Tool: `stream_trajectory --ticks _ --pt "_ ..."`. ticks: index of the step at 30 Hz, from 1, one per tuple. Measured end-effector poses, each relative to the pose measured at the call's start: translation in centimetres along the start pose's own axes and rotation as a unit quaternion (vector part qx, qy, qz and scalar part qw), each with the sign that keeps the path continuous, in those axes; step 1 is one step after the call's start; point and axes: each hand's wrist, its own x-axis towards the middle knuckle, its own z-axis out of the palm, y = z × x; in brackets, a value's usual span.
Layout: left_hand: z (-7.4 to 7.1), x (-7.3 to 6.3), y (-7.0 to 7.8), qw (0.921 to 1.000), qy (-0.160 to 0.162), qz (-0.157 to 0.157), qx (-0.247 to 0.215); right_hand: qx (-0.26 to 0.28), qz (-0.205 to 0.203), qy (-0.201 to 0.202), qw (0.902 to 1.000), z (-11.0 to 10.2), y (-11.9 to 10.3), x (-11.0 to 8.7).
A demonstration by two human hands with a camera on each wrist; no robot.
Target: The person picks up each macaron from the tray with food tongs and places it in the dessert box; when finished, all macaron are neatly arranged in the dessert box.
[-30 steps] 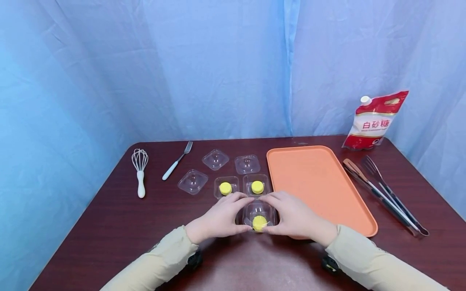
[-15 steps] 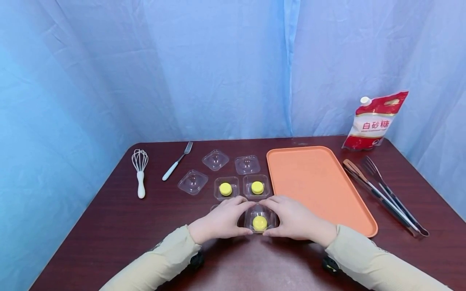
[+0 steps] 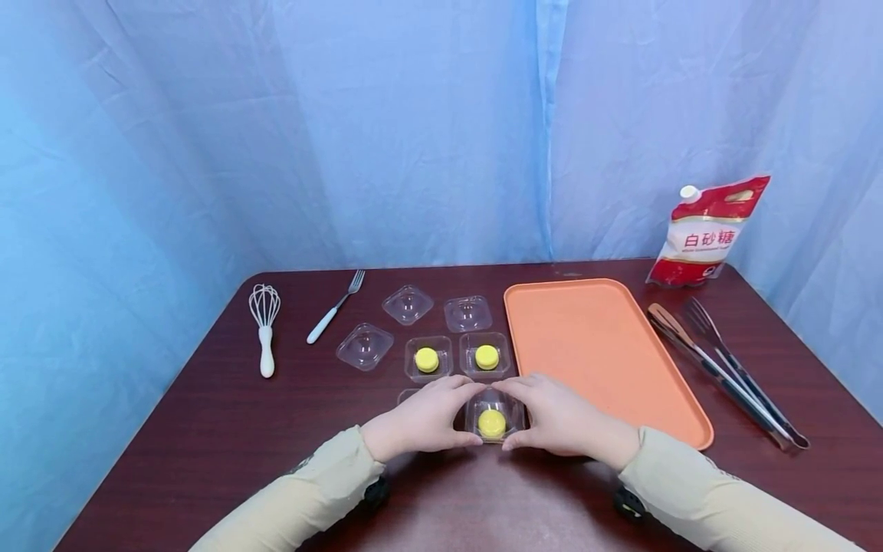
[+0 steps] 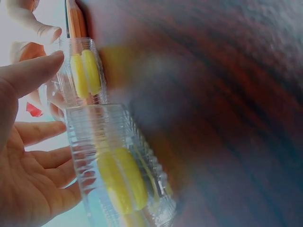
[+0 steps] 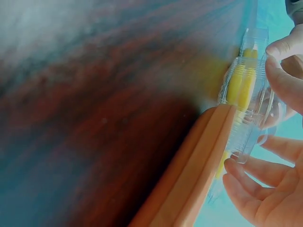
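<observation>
Between my two hands stands a clear plastic box [image 3: 519, 429] with a yellow macaron [image 3: 492, 423] inside and a clear domed lid [image 3: 493, 396] over it. My left hand [image 3: 429, 418] curves thumb and fingers round the lid's left corners, and my right hand [image 3: 562, 418] does likewise on the right. Behind are two lidless boxes, each with a macaron [image 3: 427, 359] in it. My left hand mostly hides another box in the head view; its ribbed wall [image 4: 80, 146] and yellow contents show large in the left wrist view.
Three loose lids [image 3: 366, 346] lie at the back. An orange tray [image 3: 600, 353] is close by my right hand. Tongs [image 3: 731, 376] lie to its right, with a sugar pouch [image 3: 707, 234] behind. A whisk [image 3: 265, 330] and fork [image 3: 336, 307] lie at left.
The domed lid has come down onto the box between my hands. My thumbs have drawn slightly apart, with both hands still around the lid. The loose lids, tray and utensils stay put.
</observation>
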Motion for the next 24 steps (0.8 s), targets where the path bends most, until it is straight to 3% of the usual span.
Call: stream_trajectory --ticks 5,24 --pt "0.22 0.07 -0.01 1.0000 -0.003 -0.003 -0.004 0.005 -0.011 -0.004 0.9999 0.20 0.15 0.00" --pt "0.19 0.48 -0.03 0.9998 -0.016 -0.005 0.011 0.009 0.009 -0.016 0.9998 -0.26 -0.32 0.17"
